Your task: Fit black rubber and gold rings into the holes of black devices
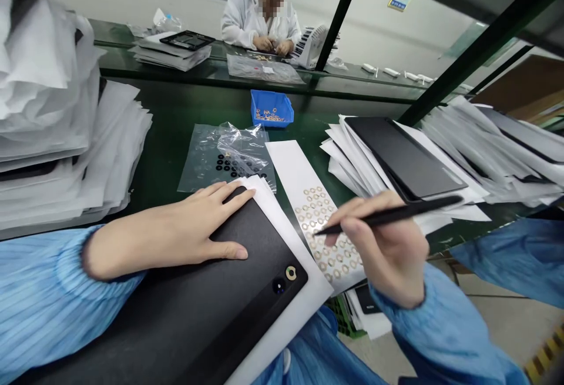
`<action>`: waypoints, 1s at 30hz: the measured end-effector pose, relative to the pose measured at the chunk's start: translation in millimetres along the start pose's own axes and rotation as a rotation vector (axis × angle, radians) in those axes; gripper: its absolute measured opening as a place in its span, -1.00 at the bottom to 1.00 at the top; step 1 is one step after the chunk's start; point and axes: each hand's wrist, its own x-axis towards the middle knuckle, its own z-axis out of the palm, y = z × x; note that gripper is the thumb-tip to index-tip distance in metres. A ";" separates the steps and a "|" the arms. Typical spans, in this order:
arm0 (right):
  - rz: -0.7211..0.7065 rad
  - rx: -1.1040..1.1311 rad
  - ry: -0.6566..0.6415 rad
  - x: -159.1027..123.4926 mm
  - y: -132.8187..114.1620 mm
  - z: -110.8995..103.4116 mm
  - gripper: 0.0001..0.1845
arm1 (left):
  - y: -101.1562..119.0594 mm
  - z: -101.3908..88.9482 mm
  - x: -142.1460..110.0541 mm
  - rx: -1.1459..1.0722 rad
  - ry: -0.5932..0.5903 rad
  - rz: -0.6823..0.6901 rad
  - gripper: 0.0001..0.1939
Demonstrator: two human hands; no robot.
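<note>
My left hand [189,229] lies flat, fingers apart, on a black tablet back cover [185,320]. Near the cover's corner are a dark round lens [279,285] and a ring-shaped piece [291,273] with a gold-coloured edge. White sheets [308,273] lie under the cover. Black pointed tweezers [388,213] are pinched in my right hand [392,244]. Their tip hovers over or touches a white strip [286,158] bearing rows of small ring stickers [315,203]; I cannot tell which.
Behind the strip stands a blue bin [272,109] with small rings. A clear plastic bag [202,150] holds black rings. Stacks of covers and white sheets rise at left [44,109] and right [405,156]. Across the bench, a person in white [242,14] works with both hands.
</note>
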 end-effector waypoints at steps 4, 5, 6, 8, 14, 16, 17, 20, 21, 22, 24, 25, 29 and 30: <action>-0.083 -0.093 0.068 67.4 30.0 5.3 -0.79 | 8.1 -8.2 1.7 -0.064 -0.090 -0.021 -0.01; -0.115 -0.084 0.104 87.4 41.6 11.2 -0.76 | 9.6 -10.0 1.9 -0.067 -0.103 -0.032 0.00; -0.156 -0.073 0.137 107.7 54.7 18.4 -0.73 | 11.0 -11.6 2.0 -0.067 -0.110 -0.041 -0.01; -0.233 -0.073 0.185 145.9 83.5 34.9 -0.71 | 13.2 -14.3 1.5 -0.062 -0.114 -0.043 -0.01; 0.097 -0.227 0.203 195.6 154.3 69.7 -0.81 | 17.6 -21.9 -1.7 -0.081 -0.120 -0.028 -0.02; 0.131 -0.230 0.178 194.9 163.9 69.4 -0.78 | 18.3 -23.5 -2.0 -0.087 -0.120 -0.021 -0.02; 0.144 -0.228 0.175 194.4 165.5 67.5 -0.78 | 18.6 -23.9 -2.0 -0.089 -0.120 -0.018 -0.02; 0.186 -0.216 0.162 194.2 156.7 58.3 -0.80 | 19.2 -23.5 -2.1 -0.090 -0.120 -0.015 -0.03; 0.198 -0.213 0.154 193.0 149.4 54.5 -0.81 | 19.2 -22.9 -2.2 -0.089 -0.117 -0.014 -0.05; 0.212 -0.202 0.143 189.8 139.9 50.1 -0.81 | 19.0 -22.1 -2.4 -0.085 -0.117 -0.013 -0.06; 0.251 -0.144 0.092 173.9 114.9 40.0 -0.80 | 17.6 -19.8 -2.6 -0.072 -0.118 -0.003 -0.10; 0.288 -0.067 0.035 159.8 99.9 34.4 -0.77 | 16.3 -18.4 -2.6 -0.064 -0.116 0.005 -0.11; 0.445 0.213 -0.293 70.7 35.7 14.9 -0.64 | 9.2 -11.6 -0.7 -0.052 -0.078 0.041 -0.12; 0.485 0.252 -0.320 45.9 22.6 11.9 -0.65 | 7.8 -10.0 0.2 -0.053 -0.068 0.041 -0.11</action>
